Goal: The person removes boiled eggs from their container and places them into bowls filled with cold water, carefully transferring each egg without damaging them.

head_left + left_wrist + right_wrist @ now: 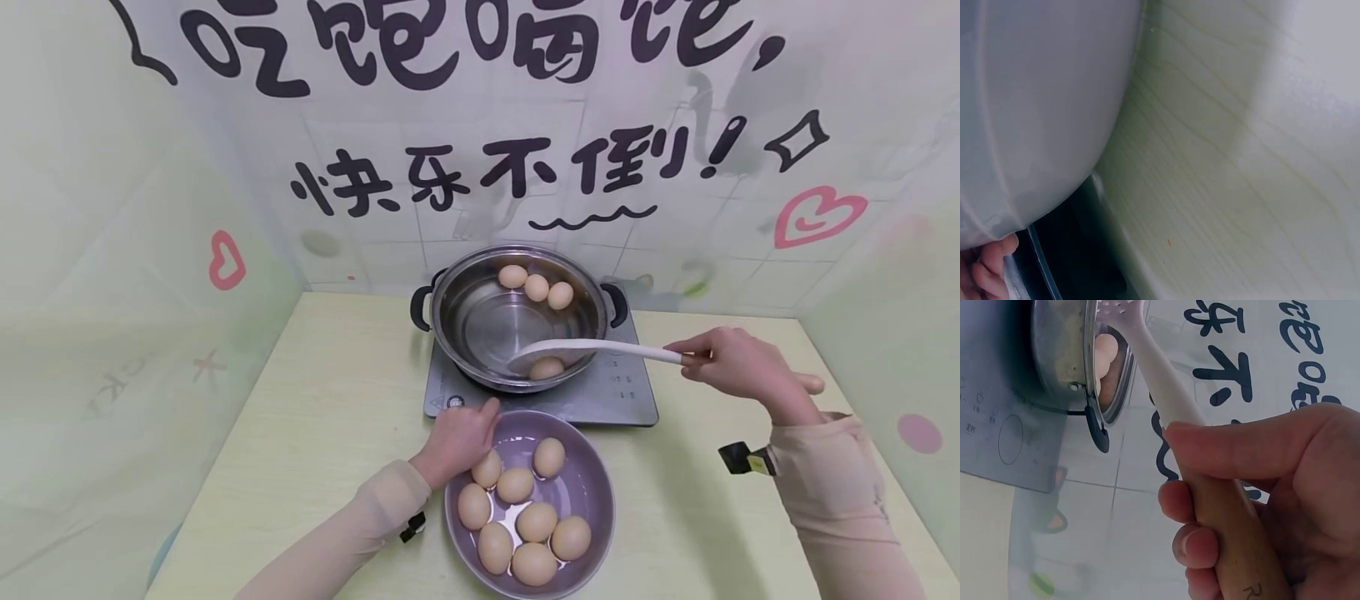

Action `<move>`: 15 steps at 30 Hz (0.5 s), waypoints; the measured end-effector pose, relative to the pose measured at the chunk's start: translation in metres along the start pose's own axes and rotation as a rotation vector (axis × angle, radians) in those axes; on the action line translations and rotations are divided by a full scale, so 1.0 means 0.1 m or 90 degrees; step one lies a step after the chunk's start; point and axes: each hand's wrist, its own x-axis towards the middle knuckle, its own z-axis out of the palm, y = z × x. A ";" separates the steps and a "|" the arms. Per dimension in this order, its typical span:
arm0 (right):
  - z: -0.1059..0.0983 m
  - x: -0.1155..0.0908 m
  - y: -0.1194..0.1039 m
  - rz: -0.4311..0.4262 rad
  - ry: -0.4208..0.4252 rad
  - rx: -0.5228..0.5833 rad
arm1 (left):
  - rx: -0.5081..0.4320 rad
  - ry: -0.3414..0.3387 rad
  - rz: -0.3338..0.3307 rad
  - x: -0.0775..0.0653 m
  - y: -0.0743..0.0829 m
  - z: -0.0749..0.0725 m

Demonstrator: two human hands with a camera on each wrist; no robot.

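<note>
My right hand (738, 362) grips the wooden handle (1229, 531) of a white slotted spoon (577, 343), thumb on one side and fingers curled round the other. The spoon's head reaches down inside a steel pot (480, 333), close to an egg (547, 367) by the near wall. Three more eggs (536, 287) lie in a row at the pot's far side. With my left hand (459, 437) I hold the far left rim of a purple bowl (592, 475); curled fingers (991, 269) show at its edge in the left wrist view. Several brown eggs (536, 521) lie inside the bowl.
The pot stands on a flat grey induction cooker (622, 396), with black handles (422, 307) at its sides. The bowl sits just in front of the cooker on a pale wooden table (330, 375). A printed wall covering (480, 117) rises close behind the pot.
</note>
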 end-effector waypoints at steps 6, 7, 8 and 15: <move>0.07 -0.02 -0.07 -0.017 -0.004 0.036 | 0.003 0.005 0.003 0.00 0.00 0.00; 0.08 -0.02 -0.08 -0.022 -0.005 0.041 | 0.003 0.005 0.003 0.00 0.00 0.00; 0.09 -0.02 -0.09 -0.026 -0.005 0.045 | 0.004 0.003 0.003 0.00 0.00 0.00; 0.18 0.00 -0.15 -0.059 -0.008 0.070 | -0.001 0.000 0.001 0.00 0.00 -0.01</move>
